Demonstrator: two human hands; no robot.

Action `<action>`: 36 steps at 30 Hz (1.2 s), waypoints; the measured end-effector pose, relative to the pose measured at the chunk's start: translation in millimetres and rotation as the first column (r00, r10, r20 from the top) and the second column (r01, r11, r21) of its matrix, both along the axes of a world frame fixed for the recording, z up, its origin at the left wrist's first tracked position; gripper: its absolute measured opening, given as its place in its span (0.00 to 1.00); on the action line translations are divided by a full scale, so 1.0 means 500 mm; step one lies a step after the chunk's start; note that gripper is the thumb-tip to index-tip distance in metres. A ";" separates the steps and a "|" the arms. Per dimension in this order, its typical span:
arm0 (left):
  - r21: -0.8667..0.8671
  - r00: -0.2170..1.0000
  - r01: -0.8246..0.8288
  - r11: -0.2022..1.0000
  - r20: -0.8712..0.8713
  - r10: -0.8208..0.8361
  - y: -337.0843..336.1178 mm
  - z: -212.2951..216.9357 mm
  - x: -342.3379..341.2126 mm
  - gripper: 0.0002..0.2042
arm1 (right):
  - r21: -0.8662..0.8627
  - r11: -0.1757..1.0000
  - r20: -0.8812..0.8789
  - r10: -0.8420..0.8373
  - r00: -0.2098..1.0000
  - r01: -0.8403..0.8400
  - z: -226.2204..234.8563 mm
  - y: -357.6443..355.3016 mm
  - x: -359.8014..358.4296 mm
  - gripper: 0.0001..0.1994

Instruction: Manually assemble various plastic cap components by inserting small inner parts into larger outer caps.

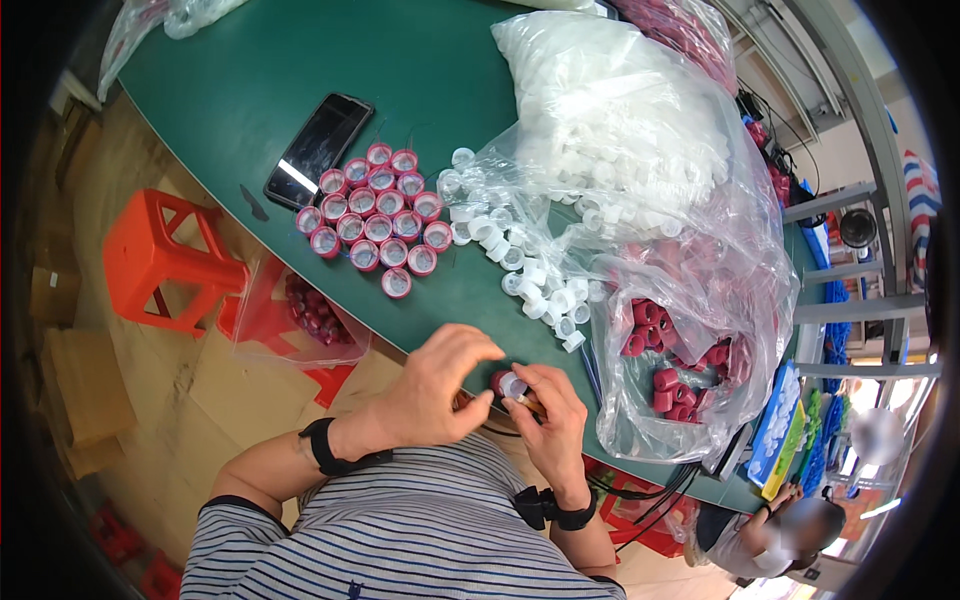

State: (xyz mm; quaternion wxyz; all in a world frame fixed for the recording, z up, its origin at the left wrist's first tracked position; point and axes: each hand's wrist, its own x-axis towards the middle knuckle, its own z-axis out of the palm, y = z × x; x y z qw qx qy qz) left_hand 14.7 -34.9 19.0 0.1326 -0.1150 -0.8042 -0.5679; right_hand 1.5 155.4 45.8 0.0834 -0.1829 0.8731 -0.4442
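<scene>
My left hand (435, 385) and my right hand (548, 420) meet at the near edge of the green table (300, 60). Between their fingertips sits a dark red cap (503, 381) with a small white insert (514, 385) on it; both hands grip this piece. Farther up the table lies a tidy cluster of several red caps with white liners (375, 215). Loose white inserts (530, 280) spill from a clear plastic bag (640, 130). Another clear bag on the right holds loose red caps (670, 370).
A black phone (318, 148) lies on the table beside the cap cluster. Below the table's edge stand an orange stool (160, 260) and a clear bag with red caps (310, 315). Another person (770, 540) sits at lower right, near coloured trays (790, 430).
</scene>
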 end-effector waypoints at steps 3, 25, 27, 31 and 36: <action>-0.085 0.997 0.059 0.995 -0.041 -0.062 0.030 -0.032 0.010 0.26 | 0.010 1.000 0.013 -0.011 1.000 0.011 0.000 -0.004 -0.001 0.19; -0.091 0.998 0.050 0.995 -0.042 -0.054 0.035 -0.059 0.000 0.27 | 0.103 0.990 -0.033 0.104 0.994 -0.100 0.006 0.004 -0.029 0.17; -0.080 0.998 0.058 0.995 -0.035 -0.061 0.035 -0.058 0.001 0.27 | 0.035 0.994 0.005 0.101 0.995 -0.101 -0.002 0.009 -0.030 0.16; -0.073 0.998 0.062 0.995 -0.018 -0.063 0.036 -0.057 0.000 0.25 | 0.015 0.995 0.030 0.101 0.994 -0.102 -0.008 0.012 -0.034 0.16; -0.072 0.998 0.061 0.996 -0.025 -0.063 0.036 -0.061 -0.001 0.25 | 0.036 0.994 0.010 0.105 0.994 -0.106 -0.007 0.010 -0.036 0.16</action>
